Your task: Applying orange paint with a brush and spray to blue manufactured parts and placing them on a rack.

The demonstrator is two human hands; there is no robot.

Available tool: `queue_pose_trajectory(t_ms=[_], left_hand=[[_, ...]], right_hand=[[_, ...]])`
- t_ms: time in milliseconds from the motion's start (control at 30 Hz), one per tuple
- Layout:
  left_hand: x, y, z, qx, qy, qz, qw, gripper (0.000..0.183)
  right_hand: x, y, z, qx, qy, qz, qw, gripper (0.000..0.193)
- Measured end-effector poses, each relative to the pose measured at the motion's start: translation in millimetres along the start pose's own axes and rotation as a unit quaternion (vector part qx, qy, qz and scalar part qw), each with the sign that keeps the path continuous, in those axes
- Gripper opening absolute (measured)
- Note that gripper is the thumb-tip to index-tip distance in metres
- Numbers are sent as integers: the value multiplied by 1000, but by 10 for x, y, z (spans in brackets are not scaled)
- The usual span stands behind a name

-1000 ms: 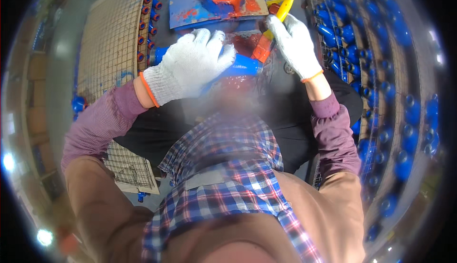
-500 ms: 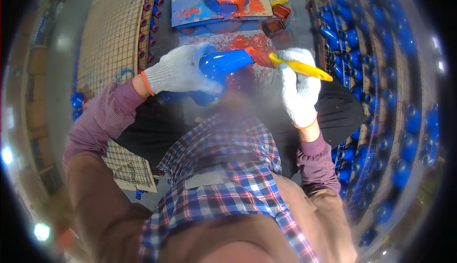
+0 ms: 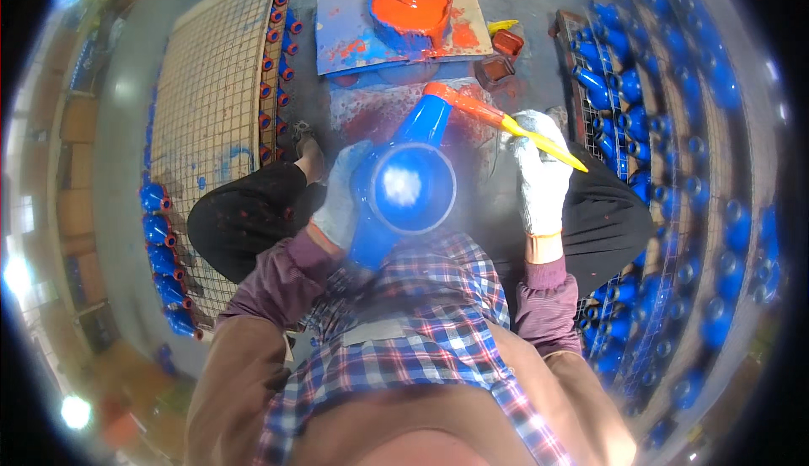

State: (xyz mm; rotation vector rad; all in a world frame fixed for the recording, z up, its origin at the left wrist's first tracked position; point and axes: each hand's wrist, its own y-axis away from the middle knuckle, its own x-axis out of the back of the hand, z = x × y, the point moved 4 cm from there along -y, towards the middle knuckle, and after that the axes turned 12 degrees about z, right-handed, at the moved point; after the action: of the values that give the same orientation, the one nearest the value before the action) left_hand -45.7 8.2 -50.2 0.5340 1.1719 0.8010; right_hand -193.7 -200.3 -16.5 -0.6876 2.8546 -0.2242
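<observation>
In my gloved left hand [image 3: 340,200] is a glossy blue hollow pipe fitting [image 3: 427,122], held from its left side above my lap. Its wide round mouth faces up towards me, and one tubular end points away with orange-red paint at its rim. Another blue end points down towards my apron. My gloved right hand [image 3: 541,175] grips a paintbrush [image 3: 543,141] by its yellow handle. The brush's red, paint-covered head reaches left to the fitting's far rim and appears to touch it. Most of my left fingers are hidden behind the fitting.
Ahead, a paint-spattered board [image 3: 341,24] carries a tub of orange-red paint [image 3: 442,24] with a stick in it. Small red containers [image 3: 508,43] sit beside it. Racks of blue fittings stand right [image 3: 594,87]; a wire-mesh rack [image 3: 215,70] with more lies left.
The fitting has turned so its wide mouth faces up and its painted end points away. My left hand has come nearer and to the right; the brush remains at the rim.
</observation>
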Motion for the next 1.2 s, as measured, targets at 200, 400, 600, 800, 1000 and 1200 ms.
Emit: queue_pose_trajectory(t_ms=[200,400,600,800,1000,1200], left_hand=[[-196,103,-389,101,157,-208,960,64],[-62,-46,-385,96,72,-230,966,64],[305,-311,-19,-75,-44,-86,993,52],[138,-62,22,-94,-145,-161,972,60],[-195,39,204,-61,-200,-204,956,78],[-401,184,548,-252,-438,-170,846,120]], right_hand=[[-25,22,258,-53,-47,14,997,26],[159,-30,120,21,60,36,997,22],[301,-56,-391,37,37,43,998,21],[219,-87,-741,97,69,25,993,15],[220,-68,-709,109,90,54,989,15],[230,-23,-798,97,83,74,989,19]])
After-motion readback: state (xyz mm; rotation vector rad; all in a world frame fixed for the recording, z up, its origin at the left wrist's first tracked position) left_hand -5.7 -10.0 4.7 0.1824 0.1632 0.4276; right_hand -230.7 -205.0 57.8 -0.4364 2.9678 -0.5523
